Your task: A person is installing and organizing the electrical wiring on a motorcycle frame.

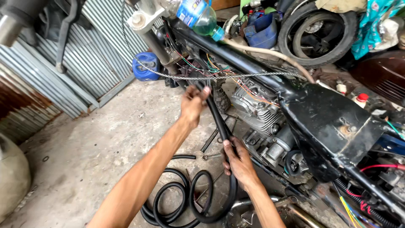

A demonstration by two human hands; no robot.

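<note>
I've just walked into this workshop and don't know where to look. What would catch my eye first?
Two bare hands in the middle: the left hand and right hand grip a black corrugated hose that runs down into coils on the concrete floor. Right behind stands a stripped motorcycle frame with its engine exposed, and a metal chain draped across it.
</note>
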